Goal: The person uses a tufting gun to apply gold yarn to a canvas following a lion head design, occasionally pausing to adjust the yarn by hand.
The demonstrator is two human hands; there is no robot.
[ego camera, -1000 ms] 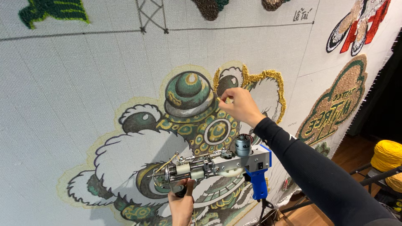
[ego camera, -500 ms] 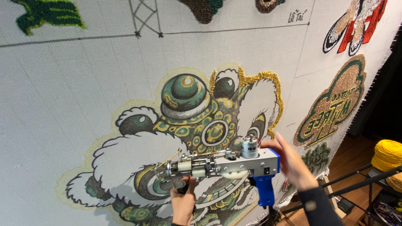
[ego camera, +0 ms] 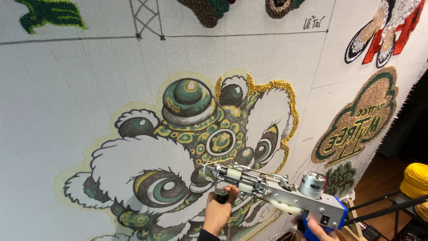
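Fingers of the left hand are curled tight around the short front handle under the tufting gun, holding it from below. The right hand sits at the bottom edge of the frame, mostly cut off; its fingers wrap the blue rear grip of the gun, though how firmly they close cannot be made out. Both wrists and arms drop out of view almost at once.

The gun's long axis runs from lower right to upper left. Its needle end points up and left at the stretched cloth, meeting it near the middle of the lion-head design, just below the round nose; whether the needle is in the fabric is too small to tell. The silver motor stands upright on top of the rear body, and a pale wheel shows on the near side.

The pale grey cloth fills nearly the whole view as an upright wall. The lion's outline on the right is filled with yellow yarn, the rest looks printed or drawn. To the right are a tufted brown and green badge and, above it, a red and white piece. At far right, a yellow yarn cone stands above a wooden floor.
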